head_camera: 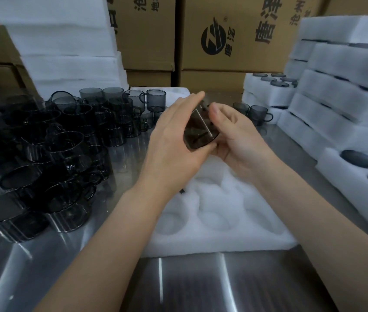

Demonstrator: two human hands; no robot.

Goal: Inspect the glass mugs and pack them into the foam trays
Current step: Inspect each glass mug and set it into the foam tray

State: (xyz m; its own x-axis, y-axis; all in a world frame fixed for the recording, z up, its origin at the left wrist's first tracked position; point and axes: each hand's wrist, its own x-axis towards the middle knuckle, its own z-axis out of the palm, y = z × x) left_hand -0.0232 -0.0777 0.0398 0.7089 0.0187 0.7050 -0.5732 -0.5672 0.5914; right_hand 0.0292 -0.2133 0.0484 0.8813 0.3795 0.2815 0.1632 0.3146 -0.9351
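Note:
A smoky grey glass mug is held tilted in the air between both hands, above the far half of a white foam tray. My left hand lies along its left side, fingers stretched over the top and thumb under it. My right hand grips it from the right with curled fingers and thumb. The tray's round pockets nearest me hold nothing. Several more grey mugs stand crowded on the steel table at the left. Two mugs stand apart at the right.
Filled foam trays are stacked at the right, one with mugs in its pockets. Foam sheets pile up at the back left before cardboard boxes. The steel table reaches to the near edge.

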